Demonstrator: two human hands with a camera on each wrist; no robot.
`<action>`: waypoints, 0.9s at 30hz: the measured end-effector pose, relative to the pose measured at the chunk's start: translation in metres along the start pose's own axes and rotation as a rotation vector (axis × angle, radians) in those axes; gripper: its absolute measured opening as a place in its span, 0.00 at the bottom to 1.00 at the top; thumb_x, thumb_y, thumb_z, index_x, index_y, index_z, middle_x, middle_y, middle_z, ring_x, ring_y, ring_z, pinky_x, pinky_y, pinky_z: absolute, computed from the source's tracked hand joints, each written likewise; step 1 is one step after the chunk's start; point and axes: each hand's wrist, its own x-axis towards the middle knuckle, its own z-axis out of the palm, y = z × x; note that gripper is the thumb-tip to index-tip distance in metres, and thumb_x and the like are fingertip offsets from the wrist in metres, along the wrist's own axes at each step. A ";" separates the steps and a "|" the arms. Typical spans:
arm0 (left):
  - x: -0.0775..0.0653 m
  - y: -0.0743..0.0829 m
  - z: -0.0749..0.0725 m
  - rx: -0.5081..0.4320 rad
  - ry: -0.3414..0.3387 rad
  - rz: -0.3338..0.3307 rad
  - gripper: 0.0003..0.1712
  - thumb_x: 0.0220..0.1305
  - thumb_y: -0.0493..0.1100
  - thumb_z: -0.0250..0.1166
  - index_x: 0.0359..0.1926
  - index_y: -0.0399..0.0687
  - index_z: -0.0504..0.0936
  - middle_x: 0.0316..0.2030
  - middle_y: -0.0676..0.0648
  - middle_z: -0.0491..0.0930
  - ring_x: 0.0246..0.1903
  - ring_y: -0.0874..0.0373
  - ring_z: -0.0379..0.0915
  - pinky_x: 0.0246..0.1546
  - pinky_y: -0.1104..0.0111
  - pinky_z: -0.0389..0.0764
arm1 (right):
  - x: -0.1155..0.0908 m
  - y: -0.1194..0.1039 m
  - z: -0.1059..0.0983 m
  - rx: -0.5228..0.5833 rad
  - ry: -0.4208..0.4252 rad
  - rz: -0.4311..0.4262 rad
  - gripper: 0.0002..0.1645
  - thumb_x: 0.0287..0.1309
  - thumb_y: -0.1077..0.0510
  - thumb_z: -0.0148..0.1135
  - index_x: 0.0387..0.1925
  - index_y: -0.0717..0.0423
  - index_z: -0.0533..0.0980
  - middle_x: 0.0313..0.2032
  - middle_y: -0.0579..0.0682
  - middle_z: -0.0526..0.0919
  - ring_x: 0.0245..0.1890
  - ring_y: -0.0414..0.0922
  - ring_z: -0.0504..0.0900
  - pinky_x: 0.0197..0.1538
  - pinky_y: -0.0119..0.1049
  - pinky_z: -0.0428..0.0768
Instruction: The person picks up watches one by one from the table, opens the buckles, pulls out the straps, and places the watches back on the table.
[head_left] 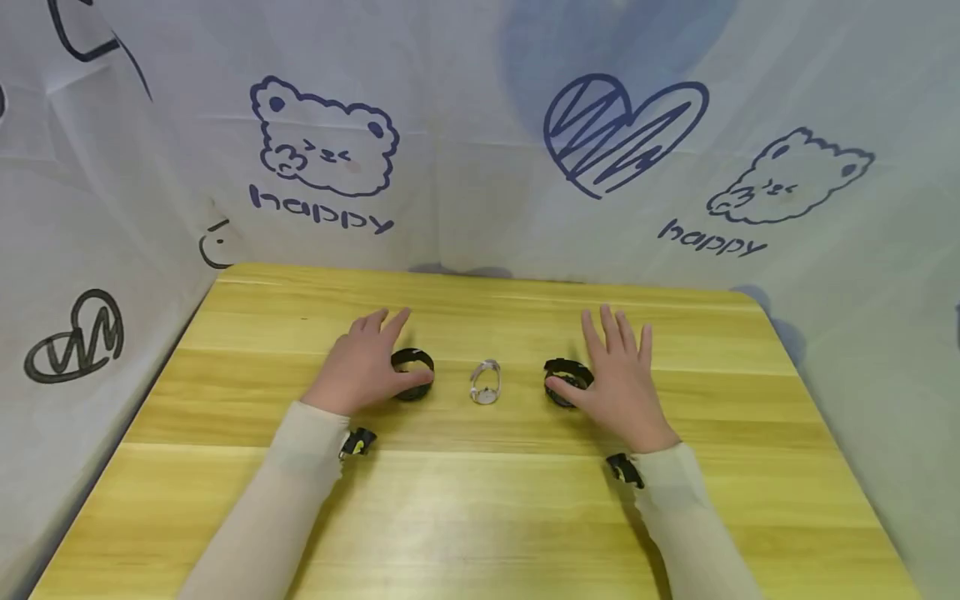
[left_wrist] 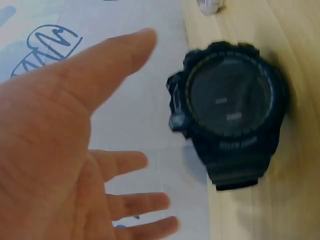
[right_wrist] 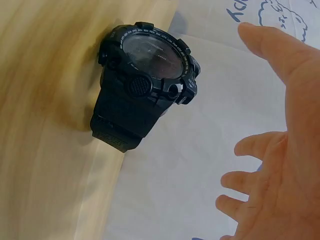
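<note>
Two black digital watches stand on the wooden table, one by each hand. The left black watch (left_wrist: pixel 230 100) is beside my left hand (head_left: pixel 363 367), whose fingers are spread and apart from it in the left wrist view. By the right black watch (right_wrist: pixel 152 55) my right hand (head_left: pixel 618 383) is held with thumb and fingers spread; the right wrist view shows a gap between them. Between the two, a small silver-coloured wristwatch (head_left: pixel 487 396) rests with its band looped.
The yellow wooden table (head_left: pixel 480 517) has rounded far corners. White cloth (head_left: pixel 465 167) with drawn bears and hearts hangs behind it and at its sides. Small black devices sit at both sleeve cuffs (head_left: pixel 318 425).
</note>
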 end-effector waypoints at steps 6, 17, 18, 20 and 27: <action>0.000 0.007 0.011 -0.010 -0.085 -0.044 0.62 0.58 0.72 0.70 0.82 0.46 0.55 0.72 0.31 0.65 0.67 0.30 0.66 0.57 0.38 0.76 | -0.001 -0.001 0.002 -0.002 -0.020 0.008 0.69 0.57 0.24 0.65 0.83 0.55 0.45 0.81 0.63 0.43 0.81 0.63 0.40 0.76 0.66 0.27; 0.008 0.016 0.017 -0.052 -0.053 0.020 0.42 0.58 0.57 0.74 0.68 0.41 0.73 0.55 0.38 0.80 0.48 0.42 0.80 0.48 0.47 0.82 | 0.001 -0.003 0.003 0.037 -0.013 0.008 0.66 0.59 0.26 0.65 0.82 0.57 0.49 0.80 0.64 0.48 0.80 0.62 0.45 0.77 0.66 0.33; 0.010 0.018 0.016 -0.068 -0.037 0.026 0.44 0.58 0.58 0.74 0.69 0.42 0.71 0.57 0.38 0.80 0.50 0.42 0.80 0.50 0.46 0.82 | 0.002 -0.004 0.001 0.053 -0.009 0.008 0.65 0.59 0.27 0.66 0.82 0.58 0.50 0.80 0.65 0.49 0.80 0.62 0.46 0.77 0.67 0.33; 0.013 0.023 0.012 -0.101 0.004 0.035 0.48 0.58 0.60 0.74 0.73 0.45 0.68 0.62 0.38 0.77 0.56 0.40 0.79 0.53 0.45 0.80 | 0.005 -0.009 -0.003 0.098 0.001 0.005 0.62 0.60 0.29 0.67 0.81 0.59 0.53 0.79 0.65 0.51 0.79 0.63 0.48 0.77 0.67 0.35; 0.016 0.051 -0.013 -0.163 0.173 0.131 0.54 0.58 0.67 0.74 0.77 0.49 0.64 0.71 0.42 0.71 0.68 0.42 0.70 0.62 0.44 0.76 | 0.025 -0.041 -0.021 0.308 0.045 -0.010 0.41 0.69 0.38 0.63 0.72 0.59 0.69 0.75 0.62 0.61 0.76 0.62 0.58 0.74 0.63 0.59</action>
